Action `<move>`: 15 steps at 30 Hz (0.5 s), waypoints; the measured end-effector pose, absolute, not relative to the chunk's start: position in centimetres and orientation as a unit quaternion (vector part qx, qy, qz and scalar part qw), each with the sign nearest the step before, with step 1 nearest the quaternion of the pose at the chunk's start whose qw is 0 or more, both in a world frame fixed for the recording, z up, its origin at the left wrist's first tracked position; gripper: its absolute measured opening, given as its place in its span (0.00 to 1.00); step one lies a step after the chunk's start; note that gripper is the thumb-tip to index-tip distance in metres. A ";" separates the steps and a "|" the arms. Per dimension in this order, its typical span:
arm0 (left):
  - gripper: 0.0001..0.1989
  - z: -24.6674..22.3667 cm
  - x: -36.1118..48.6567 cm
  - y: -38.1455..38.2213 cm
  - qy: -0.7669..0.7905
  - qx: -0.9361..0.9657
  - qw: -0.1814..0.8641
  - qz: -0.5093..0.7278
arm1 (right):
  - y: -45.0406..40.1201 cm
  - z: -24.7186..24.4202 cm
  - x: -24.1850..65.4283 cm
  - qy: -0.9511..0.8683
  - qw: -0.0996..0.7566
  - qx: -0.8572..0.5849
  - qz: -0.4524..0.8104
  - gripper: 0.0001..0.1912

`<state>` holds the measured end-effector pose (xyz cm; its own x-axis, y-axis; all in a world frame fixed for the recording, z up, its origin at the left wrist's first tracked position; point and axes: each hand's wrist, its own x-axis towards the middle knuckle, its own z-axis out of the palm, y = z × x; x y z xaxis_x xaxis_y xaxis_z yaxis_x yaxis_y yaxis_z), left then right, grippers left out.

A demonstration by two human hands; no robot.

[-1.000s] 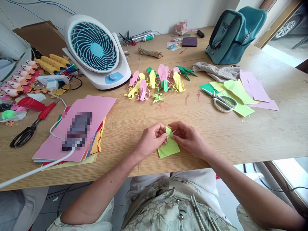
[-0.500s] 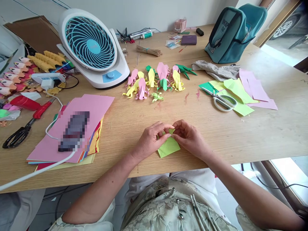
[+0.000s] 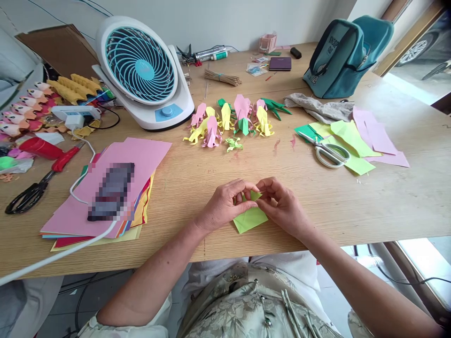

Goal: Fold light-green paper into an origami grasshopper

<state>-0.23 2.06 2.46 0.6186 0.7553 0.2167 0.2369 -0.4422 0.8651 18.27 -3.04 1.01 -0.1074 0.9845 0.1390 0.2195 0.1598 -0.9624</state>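
Note:
A small light green paper (image 3: 251,219) lies near the table's front edge, its upper part between my fingers. My left hand (image 3: 225,203) pinches it from the left, thumb and fingers closed on the upper edge. From the right, my right hand (image 3: 282,204) grips the upper right corner between thumb and fingers. The fingertips of both hands nearly meet and hide part of the fold. Beyond them stands a group of folded paper figures in pink (image 3: 242,107), yellow (image 3: 226,116) and green (image 3: 243,126), with a small light green one (image 3: 234,144) in front.
At the left, a pixelated dark object (image 3: 112,191) lies on stacked coloured paper (image 3: 75,211), near red-handled scissors (image 3: 45,180). A fan (image 3: 144,70) stands behind. On the right are white-handled scissors (image 3: 331,155), paper pieces (image 3: 378,134), a grey cloth (image 3: 317,107) and a teal bag (image 3: 338,61).
The whole view has shifted slightly, so the table things appear a little lower and further right. Both hands keep their pinch on the green paper, with only slight finger movement.

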 end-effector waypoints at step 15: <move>0.10 2.8 -1.0 1.7 0.280 0.836 0.313 0.353 | -3.4 0.9 18.2 -0.687 0.471 -0.481 0.272 0.10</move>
